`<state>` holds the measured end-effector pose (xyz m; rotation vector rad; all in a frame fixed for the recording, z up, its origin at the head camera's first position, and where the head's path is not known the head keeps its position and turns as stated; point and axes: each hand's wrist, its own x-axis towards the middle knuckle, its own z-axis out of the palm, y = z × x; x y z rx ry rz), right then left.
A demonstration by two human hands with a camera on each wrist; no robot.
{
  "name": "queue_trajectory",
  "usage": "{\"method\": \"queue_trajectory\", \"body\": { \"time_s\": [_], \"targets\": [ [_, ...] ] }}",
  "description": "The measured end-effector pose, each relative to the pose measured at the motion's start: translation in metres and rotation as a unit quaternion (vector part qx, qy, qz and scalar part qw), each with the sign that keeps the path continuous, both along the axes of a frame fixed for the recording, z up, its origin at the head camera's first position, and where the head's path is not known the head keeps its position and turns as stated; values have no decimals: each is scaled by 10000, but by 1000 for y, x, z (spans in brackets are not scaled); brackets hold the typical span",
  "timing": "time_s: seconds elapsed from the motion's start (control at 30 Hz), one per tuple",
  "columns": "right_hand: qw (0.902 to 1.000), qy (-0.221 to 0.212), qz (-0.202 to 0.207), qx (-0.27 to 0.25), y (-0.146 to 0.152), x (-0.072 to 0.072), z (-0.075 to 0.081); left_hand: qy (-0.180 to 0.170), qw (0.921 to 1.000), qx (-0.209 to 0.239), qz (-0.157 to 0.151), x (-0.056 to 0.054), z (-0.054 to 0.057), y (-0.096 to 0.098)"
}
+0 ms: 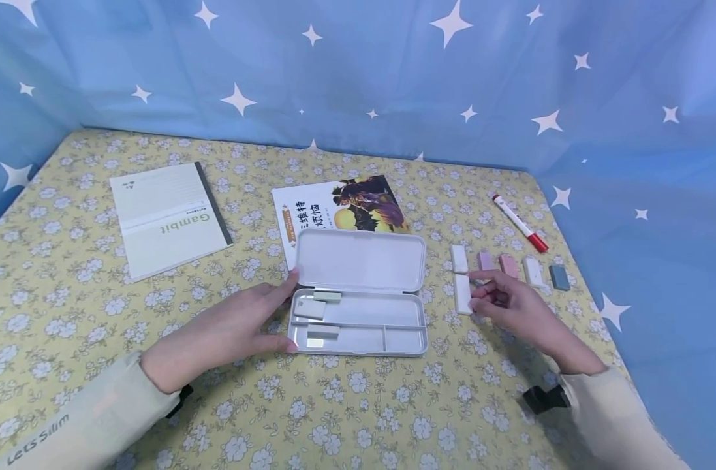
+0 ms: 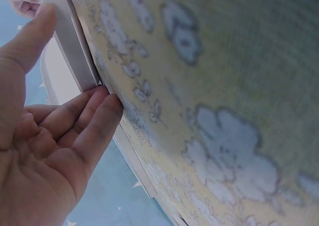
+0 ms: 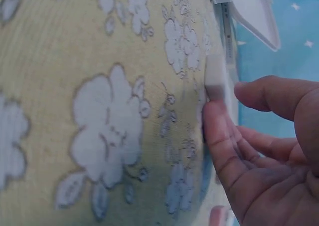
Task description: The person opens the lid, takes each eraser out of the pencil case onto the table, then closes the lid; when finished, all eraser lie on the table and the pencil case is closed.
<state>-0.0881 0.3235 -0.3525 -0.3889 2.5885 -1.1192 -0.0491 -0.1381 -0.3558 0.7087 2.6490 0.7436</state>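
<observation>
A white pencil case point(image 1: 360, 261) lies with its lid folded back. In its compartments are a pale green block point(image 1: 327, 297), a white eraser point(image 1: 309, 309) and another pale block point(image 1: 322, 331). My left hand point(image 1: 228, 333) rests against the left end, thumb at the near corner and fingertips by the hinge; the left wrist view shows its fingers beside the case wall point(image 2: 70, 41). To the right, my right hand point(image 1: 510, 303) touches the right side of a long white eraser point(image 1: 463, 294). In the right wrist view a fingertip meets this eraser point(image 3: 216, 79), while the thumb stands apart.
A white eraser point(image 1: 459, 258) lies just beyond the long one. Farther right are purple point(image 1: 484, 260), pink point(image 1: 508, 265), white point(image 1: 532, 271) and dark green point(image 1: 560, 277) blocks. A red-capped marker point(image 1: 521, 224), a book point(image 1: 311, 202) partly behind the lid and a notebook point(image 1: 170, 222) lie farther back.
</observation>
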Motion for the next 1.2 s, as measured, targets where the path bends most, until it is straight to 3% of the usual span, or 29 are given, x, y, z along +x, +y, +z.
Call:
{"method": "queue_trajectory", "body": {
  "time_s": [0.2,0.33,0.53,0.8,0.97,1.2],
  "targets": [
    [9920,1178,-43,450,-14,2,8,46,10000,-54,4,0,-1,0],
    [9838,1688,249,547,-39,2,15,38,10000,-20,9,0,-2,-1],
    [9720,1897,1198,702,-79,3,17,28,10000,11,10,1,-1,0],
    [9524,1740,2340,894,-128,9,16,44,10000,30,-51,0,-2,1],
    [9295,1658,3065,1209,-157,11,19,41,10000,33,-72,-1,-1,1],
    [8841,2352,3776,1430,-191,13,20,152,9998,83,-139,-1,0,-2]
  ]
}}
